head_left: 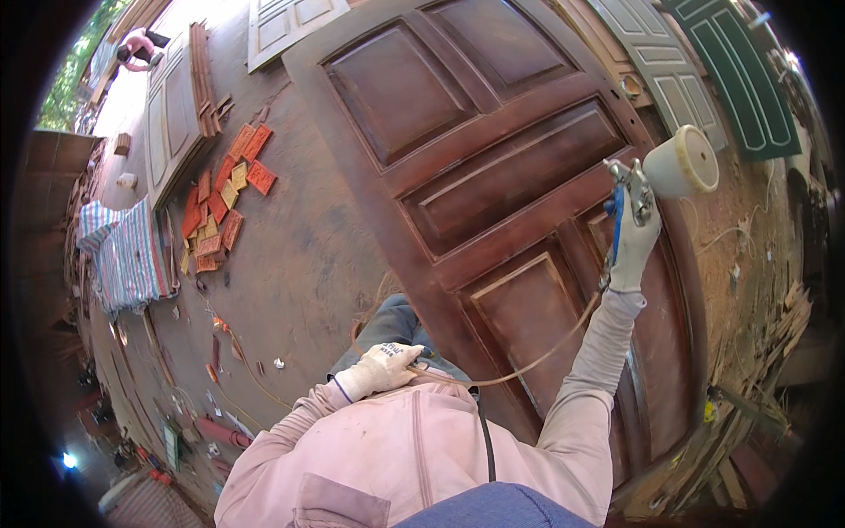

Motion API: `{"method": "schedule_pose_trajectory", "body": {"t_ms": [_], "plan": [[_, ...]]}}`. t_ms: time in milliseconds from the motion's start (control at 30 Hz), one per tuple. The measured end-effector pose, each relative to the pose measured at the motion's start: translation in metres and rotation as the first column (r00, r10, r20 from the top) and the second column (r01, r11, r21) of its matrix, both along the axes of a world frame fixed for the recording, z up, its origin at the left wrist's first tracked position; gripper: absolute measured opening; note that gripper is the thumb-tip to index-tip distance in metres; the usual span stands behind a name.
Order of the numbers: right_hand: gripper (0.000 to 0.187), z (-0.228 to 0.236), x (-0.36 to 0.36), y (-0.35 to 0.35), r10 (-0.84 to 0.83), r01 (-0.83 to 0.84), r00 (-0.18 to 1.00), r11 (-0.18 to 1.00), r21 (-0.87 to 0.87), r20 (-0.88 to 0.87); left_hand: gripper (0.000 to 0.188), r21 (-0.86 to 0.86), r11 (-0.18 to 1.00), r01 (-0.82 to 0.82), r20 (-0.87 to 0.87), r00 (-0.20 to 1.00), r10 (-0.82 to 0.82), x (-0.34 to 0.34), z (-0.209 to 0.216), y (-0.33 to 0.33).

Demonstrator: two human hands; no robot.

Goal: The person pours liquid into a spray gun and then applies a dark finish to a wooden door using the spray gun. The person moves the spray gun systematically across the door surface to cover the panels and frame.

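A large brown panelled door [515, 198] lies in front of me and to my right, its surface glossy in places. My right hand [635, 255], in a pale work glove, reaches out over the door's right part. It is closed round a metal spray gun [638, 195] with a whitish cup [679, 167] on it. A thin tan hose [537, 363] runs from the gun back across the door to my waist. There my left hand [380, 371], also gloved, is closed on the hose; its fingertips are partly hidden.
Red and yellow carved pieces [220, 207] lie on the floor at the left, near a striped cloth [130, 255]. Other doors stand or lie around, including a green one [739, 75] at the far right. Scrap wood [775, 352] lies at right. A person [139, 48] crouches far left.
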State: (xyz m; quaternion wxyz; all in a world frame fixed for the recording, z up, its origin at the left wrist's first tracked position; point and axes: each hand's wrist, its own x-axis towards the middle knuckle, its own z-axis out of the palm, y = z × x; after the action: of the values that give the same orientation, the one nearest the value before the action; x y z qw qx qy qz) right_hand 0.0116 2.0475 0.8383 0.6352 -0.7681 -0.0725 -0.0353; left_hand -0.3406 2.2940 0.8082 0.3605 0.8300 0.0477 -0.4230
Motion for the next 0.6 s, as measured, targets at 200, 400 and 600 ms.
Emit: {"method": "schedule_pose_trajectory", "body": {"t_ms": [200, 400, 600], "plan": [[0.039, 0.013, -0.071, 0.016, 0.352, -0.254, 0.845, 0.926, 0.278, -0.402, 0.044, 0.012, 0.999, -0.041, 0.044, 0.998, 0.04, -0.019, 0.0, 0.004], [0.044, 0.019, -0.1, 0.033, 0.241, -0.199, 0.924, 0.966, 0.167, -0.297, 0.044, -0.015, 1.0, -0.011, 0.052, 0.999, 0.011, -0.035, 0.003, 0.02], [0.045, 0.027, -0.154, 0.058, -0.124, 0.122, 0.992, 0.99, 0.064, 0.014, 0.042, -0.067, 0.997, 0.033, 0.208, 0.978, -0.019, -0.057, -0.009, 0.073]]}}
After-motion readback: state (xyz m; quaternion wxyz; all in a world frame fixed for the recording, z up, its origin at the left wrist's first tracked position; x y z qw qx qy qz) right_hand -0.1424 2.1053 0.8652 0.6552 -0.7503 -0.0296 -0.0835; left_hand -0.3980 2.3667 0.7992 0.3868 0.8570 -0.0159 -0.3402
